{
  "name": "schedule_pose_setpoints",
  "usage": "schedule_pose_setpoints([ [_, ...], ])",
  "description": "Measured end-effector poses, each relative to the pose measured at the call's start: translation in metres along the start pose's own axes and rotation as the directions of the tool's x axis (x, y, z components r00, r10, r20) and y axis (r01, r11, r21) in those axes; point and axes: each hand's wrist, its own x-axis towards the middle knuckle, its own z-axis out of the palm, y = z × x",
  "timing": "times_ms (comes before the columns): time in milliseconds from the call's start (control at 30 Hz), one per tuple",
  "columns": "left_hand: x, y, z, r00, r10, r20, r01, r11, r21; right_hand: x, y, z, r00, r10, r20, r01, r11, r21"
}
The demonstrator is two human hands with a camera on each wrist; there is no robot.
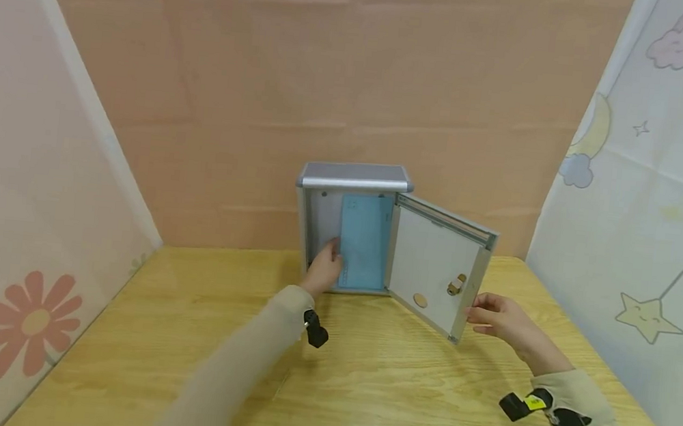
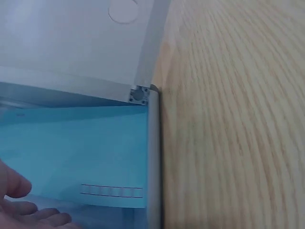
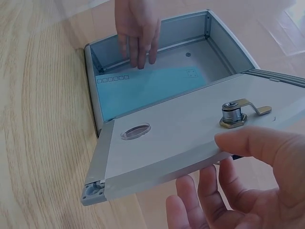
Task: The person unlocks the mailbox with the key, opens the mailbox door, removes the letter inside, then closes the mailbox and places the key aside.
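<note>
A grey metal mailbox (image 1: 354, 174) stands against the back wall, its door swung out to the right. Inside it a light blue envelope (image 1: 365, 243) leans upright on the right side. My left hand (image 1: 324, 266) reaches into the box at the envelope's left edge. Its fingers (image 3: 141, 50) look extended, and whether they touch the paper I cannot tell. My right hand (image 1: 498, 317) holds the free edge of the mailbox door (image 1: 432, 263), thumb on the inner face and fingers on the outer side, as the right wrist view shows.
A brass-coloured cam lock (image 3: 233, 114) sticks out of the door's inner face near its free edge. Below it is a small oval disc (image 1: 420, 300). Everything stands on a wooden table (image 1: 362, 379), with patterned cloth walls (image 1: 643, 221) on both sides.
</note>
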Motion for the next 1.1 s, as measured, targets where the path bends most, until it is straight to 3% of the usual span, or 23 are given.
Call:
schedule_pose_setpoints([
  [200, 0.01, -0.009, 0.012, 0.996, -0.018, -0.083, 0.015, 0.999, -0.035, 0.001, 0.001, 0.001, 1.0, -0.014, 0.001, 0.014, 1.0, -0.008],
  [367, 0.007, -0.004, 0.014, 0.985, 0.033, -0.167, -0.031, 0.999, 0.015, 0.001, 0.001, 0.0, 1.0, -0.016, -0.002, 0.016, 1.0, -0.002],
  [567, 0.001, 0.0, 0.016, 0.971, 0.075, -0.226, -0.054, 0.994, 0.098, 0.001, 0.001, -0.001, 1.0, -0.009, -0.006, 0.009, 1.0, 0.009],
  [667, 0.0, -0.004, 0.015, 0.955, 0.142, -0.26, -0.11, 0.985, 0.136, 0.002, 0.002, 0.0, 1.0, -0.009, -0.004, 0.009, 1.0, 0.007],
  [733, -0.003, -0.004, 0.012, 0.94, 0.202, -0.276, -0.164, 0.974, 0.155, 0.002, 0.004, 0.001, 1.0, -0.013, -0.001, 0.013, 1.0, 0.007],
  [867, -0.013, 0.003, -0.002, 0.89, 0.337, -0.306, -0.28, 0.936, 0.214, 0.003, 0.003, 0.003, 1.0, -0.025, 0.009, 0.025, 1.0, 0.001],
  [933, -0.02, 0.011, -0.011, 0.877, 0.373, -0.304, -0.319, 0.923, 0.213, 0.003, 0.003, 0.003, 1.0, -0.026, 0.009, 0.026, 1.0, -0.004],
  [1000, -0.029, 0.019, -0.021, 0.876, 0.384, -0.293, -0.335, 0.92, 0.203, 0.002, 0.002, 0.002, 1.0, -0.025, 0.007, 0.025, 1.0, -0.008],
  [1100, -0.045, 0.032, -0.038, 0.887, 0.371, -0.274, -0.336, 0.927, 0.166, 0.002, 0.001, -0.001, 1.0, -0.021, 0.002, 0.021, 1.0, -0.014],
])
